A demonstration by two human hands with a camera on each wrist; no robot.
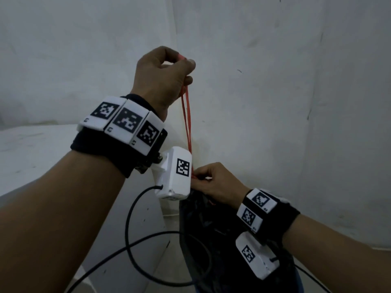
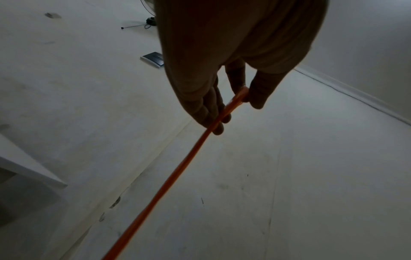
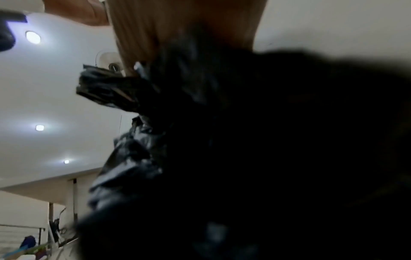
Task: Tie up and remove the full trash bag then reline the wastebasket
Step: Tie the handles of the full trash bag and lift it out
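White walls behind; left hand pinches red drawstring, right hand grips black trash bag neck.

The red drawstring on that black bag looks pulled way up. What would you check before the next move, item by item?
1. Left hand grips the drawstring: ok; it is pinched between thumb and fingers.
2. Drawstring taut from the bag up to the left hand: ok, both strands run straight.
3. Right hand holds the bag's neck: ok, its fingers are curled at the gathered top.
4. Bag mouth cinched: cannot tell; the plastic is bunched, but the right hand hides the opening.
5. Knot tied: not ok, none shows on the strands.
6. Bag out of the wastebasket: cannot tell; only a blue sliver shows below it.
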